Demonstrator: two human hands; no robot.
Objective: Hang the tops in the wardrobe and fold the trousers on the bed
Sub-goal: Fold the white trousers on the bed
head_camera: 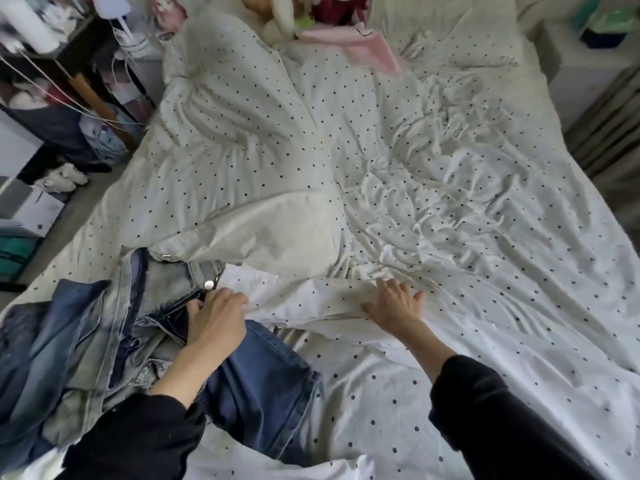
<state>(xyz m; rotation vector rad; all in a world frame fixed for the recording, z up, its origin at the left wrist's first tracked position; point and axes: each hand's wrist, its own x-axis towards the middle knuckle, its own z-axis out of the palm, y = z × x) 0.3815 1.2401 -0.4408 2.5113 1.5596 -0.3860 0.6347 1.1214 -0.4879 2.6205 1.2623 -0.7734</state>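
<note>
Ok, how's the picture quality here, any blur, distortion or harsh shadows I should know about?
Head view: soft, even daylight, with no hard shadows or glare on the dotted bedding. Wide-angle distortion bows the bed edges outward. The corners smear, especially the shelf clutter at top left. The left hand on the jeans and the flat right hand are fairly sharp.
</note>
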